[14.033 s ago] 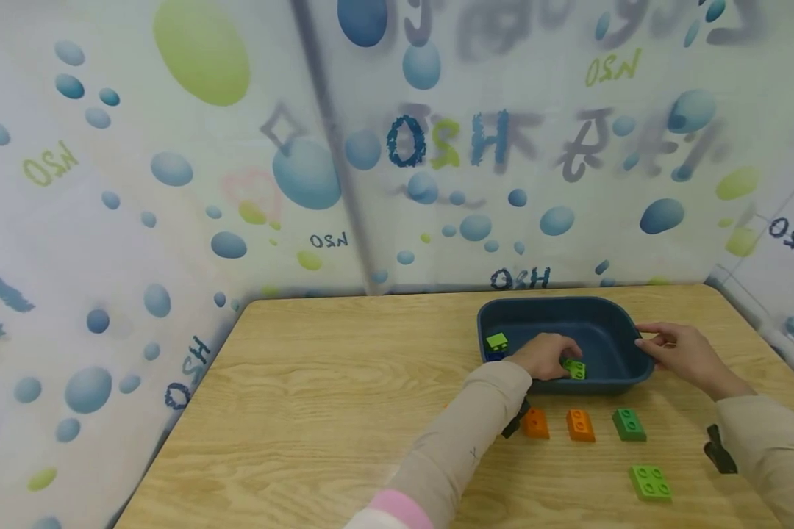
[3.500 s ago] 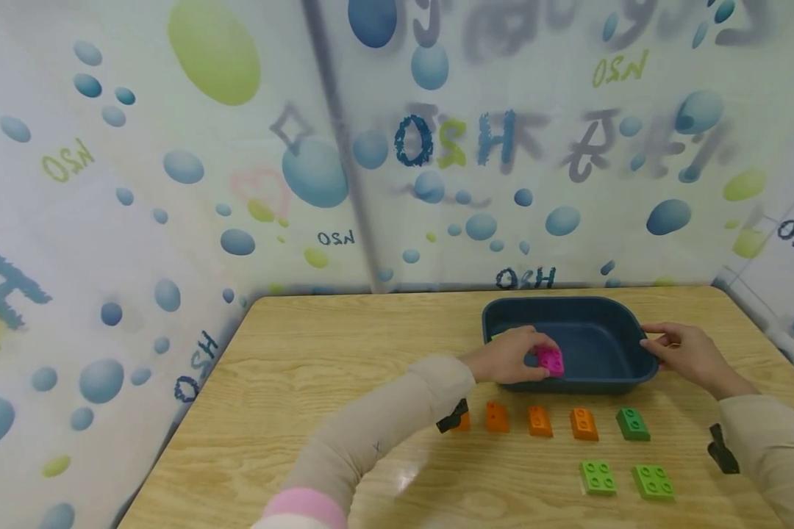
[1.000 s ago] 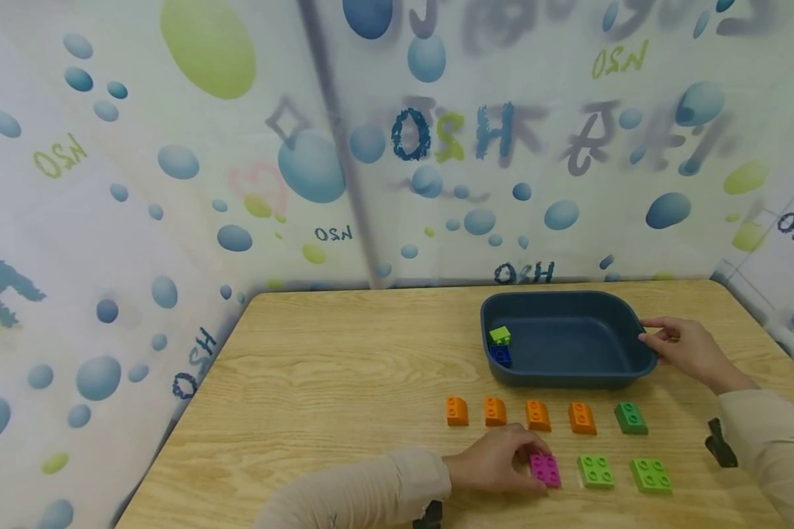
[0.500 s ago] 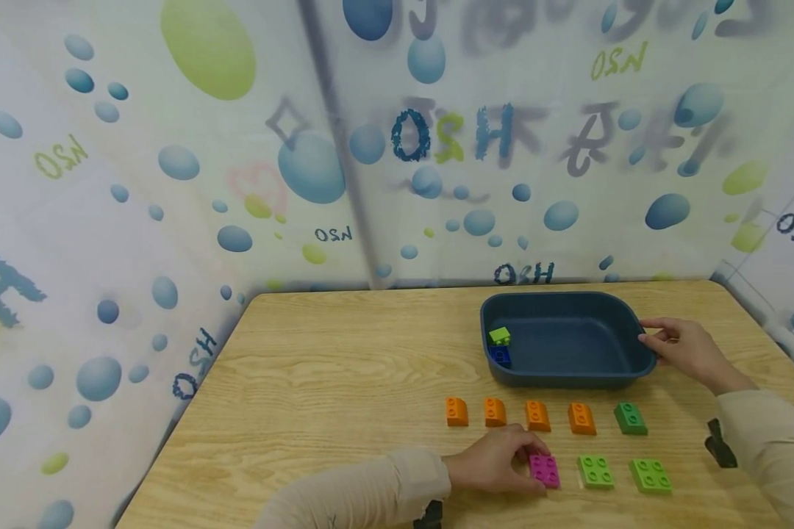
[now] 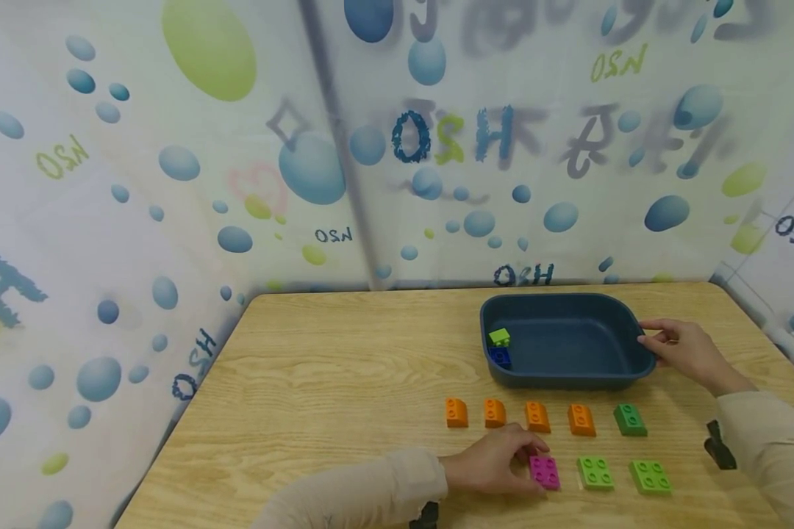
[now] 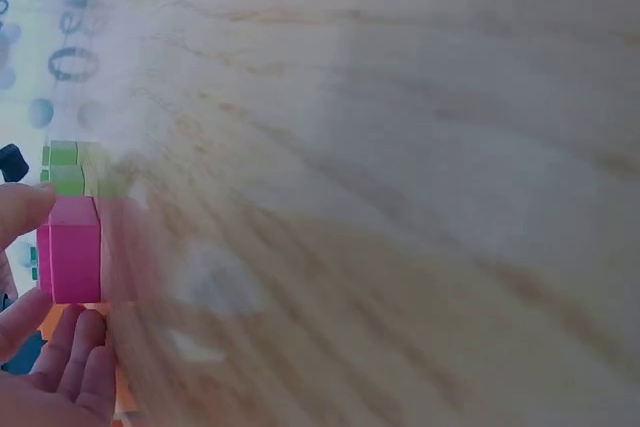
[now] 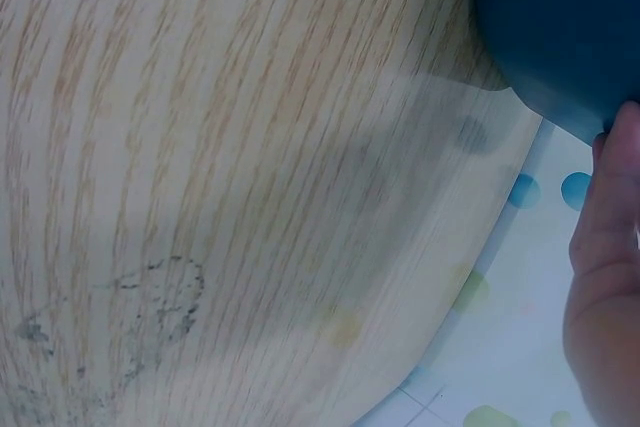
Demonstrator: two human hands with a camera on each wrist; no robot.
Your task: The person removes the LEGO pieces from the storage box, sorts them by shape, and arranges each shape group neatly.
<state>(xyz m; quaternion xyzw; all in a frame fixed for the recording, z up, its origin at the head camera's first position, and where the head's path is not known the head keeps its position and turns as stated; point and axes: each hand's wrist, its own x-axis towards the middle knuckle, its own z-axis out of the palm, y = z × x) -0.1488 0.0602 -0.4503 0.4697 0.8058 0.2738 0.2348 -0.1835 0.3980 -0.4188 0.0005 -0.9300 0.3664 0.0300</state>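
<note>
In the head view my left hand (image 5: 492,463) pinches a magenta toy building brick (image 5: 545,472) between thumb and fingers, low at the tabletop. The left wrist view shows the same brick (image 6: 75,249) side-on, with fingertips at two of its sides. Two lime green bricks (image 5: 595,473) lie to its right in a row. My right hand (image 5: 691,354) grips the right end of a dark blue plastic bin (image 5: 569,382) by its rim. In the right wrist view the fingers (image 7: 612,187) meet the bin's wall (image 7: 560,37).
Between the bin and the near row lie several orange bricks (image 5: 537,416) and one dark green brick (image 5: 631,419), spaced in a line. Inside the bin's left end sit a lime brick (image 5: 499,337) and a blue brick (image 5: 500,356). A printed curtain hangs behind the wooden table (image 5: 317,367).
Earlier my left hand lifted out a lime brick, which joined the near row, then carried the magenta brick from the bin to that row's left end. Over the last second both hands stay nearly still.
</note>
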